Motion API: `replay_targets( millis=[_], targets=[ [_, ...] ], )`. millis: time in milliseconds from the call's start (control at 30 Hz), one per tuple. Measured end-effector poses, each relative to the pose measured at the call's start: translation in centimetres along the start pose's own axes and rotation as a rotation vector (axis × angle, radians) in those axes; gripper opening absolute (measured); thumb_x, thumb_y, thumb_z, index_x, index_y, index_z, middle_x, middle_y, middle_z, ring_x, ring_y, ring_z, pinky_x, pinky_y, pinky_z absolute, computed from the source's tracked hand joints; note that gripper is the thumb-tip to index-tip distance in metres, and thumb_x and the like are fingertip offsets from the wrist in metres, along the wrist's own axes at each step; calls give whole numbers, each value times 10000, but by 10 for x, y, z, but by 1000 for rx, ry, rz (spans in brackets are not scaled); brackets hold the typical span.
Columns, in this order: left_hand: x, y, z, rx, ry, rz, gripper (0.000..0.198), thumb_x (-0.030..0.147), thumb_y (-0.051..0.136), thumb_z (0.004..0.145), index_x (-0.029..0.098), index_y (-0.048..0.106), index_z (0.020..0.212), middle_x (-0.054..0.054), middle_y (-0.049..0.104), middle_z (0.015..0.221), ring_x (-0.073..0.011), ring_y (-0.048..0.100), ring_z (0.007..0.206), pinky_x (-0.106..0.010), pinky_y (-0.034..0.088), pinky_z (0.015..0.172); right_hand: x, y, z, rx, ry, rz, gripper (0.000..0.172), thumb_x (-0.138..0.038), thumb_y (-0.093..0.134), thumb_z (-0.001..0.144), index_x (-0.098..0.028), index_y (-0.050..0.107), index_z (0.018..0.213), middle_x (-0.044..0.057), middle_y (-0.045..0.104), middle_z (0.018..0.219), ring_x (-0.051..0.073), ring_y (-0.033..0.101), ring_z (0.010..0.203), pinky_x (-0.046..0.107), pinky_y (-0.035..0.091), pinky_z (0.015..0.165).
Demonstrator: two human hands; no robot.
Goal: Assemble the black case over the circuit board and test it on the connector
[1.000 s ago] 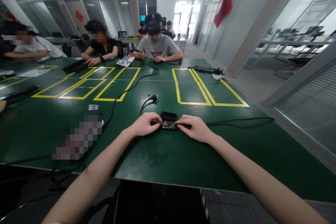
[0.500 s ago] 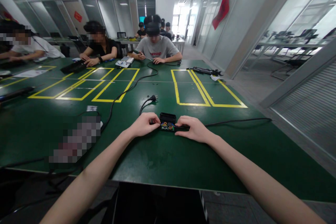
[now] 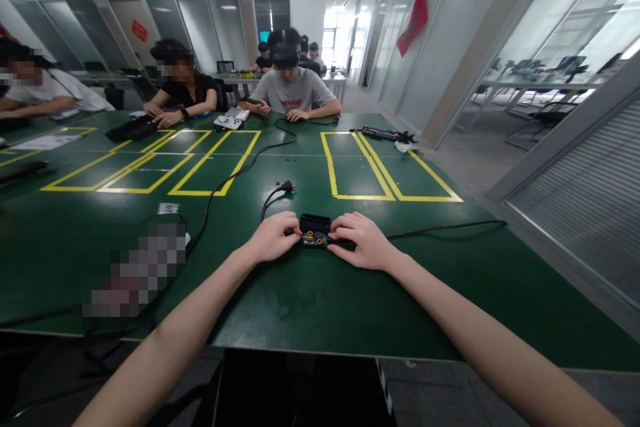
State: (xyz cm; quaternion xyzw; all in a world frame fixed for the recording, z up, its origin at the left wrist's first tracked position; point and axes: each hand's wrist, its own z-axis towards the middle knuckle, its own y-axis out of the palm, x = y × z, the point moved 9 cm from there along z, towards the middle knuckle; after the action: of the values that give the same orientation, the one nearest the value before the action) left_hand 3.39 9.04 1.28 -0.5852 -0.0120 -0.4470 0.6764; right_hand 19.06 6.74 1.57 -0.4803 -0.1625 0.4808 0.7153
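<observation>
Beyond the open case [image 3: 315, 223], "assup" lettering [image 3: 292, 102]

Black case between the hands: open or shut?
Open: the case has its lid behind it, and coloured parts show inside.

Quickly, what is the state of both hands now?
Left hand: closed at the left end of the black case; exact grip unclear.
Right hand: partly open, at its right end.

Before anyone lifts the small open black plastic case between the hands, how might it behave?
The case is probably light, being small. Its exposed circuit board, bearing orange rings, looks fragile. The black lid, open behind, might swing if lifted.
</observation>
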Motion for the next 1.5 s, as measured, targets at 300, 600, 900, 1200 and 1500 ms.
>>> replay_targets(
  millis=[300, 600, 900, 1200, 1500],
  targets=[
    [-16, -2, 0, 177, -157, 112, 259, 305, 649, 890, 190, 713, 1113, -61, 712, 946, -233, 641, 925, -363, 520, 861, 24, 17, 2, -17, 244, -74, 319, -371, 529, 1020, -220, 782, 1141, 162, 693, 1199, 307, 618, 1055, 511, 506, 930],
    [-24, 10, 2, 134, -189, -165, 300, 267, 680, 861, 193, 629, 1147, -48, 740, 976, -181, 686, 843, -293, 544, 743, 34, 9, -1, 164, 284, 302, 275, -171, 557, 928, -231, 753, 1110, 92, 708, 1169, 212, 701, 973, 371, 599, 856],
    [-23, 8, 3, 89, -202, -373, 234, 243, 638, 847, 154, 718, 1047, -57, 752, 905, -185, 710, 809, -312, 586, 784, 41, 13, -3, 73, 441, 400, 273, -290, 605, 915, -190, 738, 1132, 64, 760, 937, 194, 675, 786, 341, 559, 732],
    [-28, 9, 1, 59, -284, -516, 313, 194, 584, 753, 127, 749, 1010, -43, 760, 792, -191, 720, 766, -297, 575, 752, 44, 15, -7, 42, 492, 731, 320, -402, 669, 867, -167, 755, 1067, 73, 774, 944, 230, 715, 863, 383, 580, 822],
    [-19, 2, 2, 70, -293, -466, 264, 327, 593, 816, 148, 765, 903, -58, 773, 874, -196, 703, 812, -299, 556, 782, 40, 15, -5, 30, 455, 801, 303, -440, 705, 859, -195, 770, 1025, 78, 773, 1042, 242, 715, 939, 405, 571, 883]
  ],
)
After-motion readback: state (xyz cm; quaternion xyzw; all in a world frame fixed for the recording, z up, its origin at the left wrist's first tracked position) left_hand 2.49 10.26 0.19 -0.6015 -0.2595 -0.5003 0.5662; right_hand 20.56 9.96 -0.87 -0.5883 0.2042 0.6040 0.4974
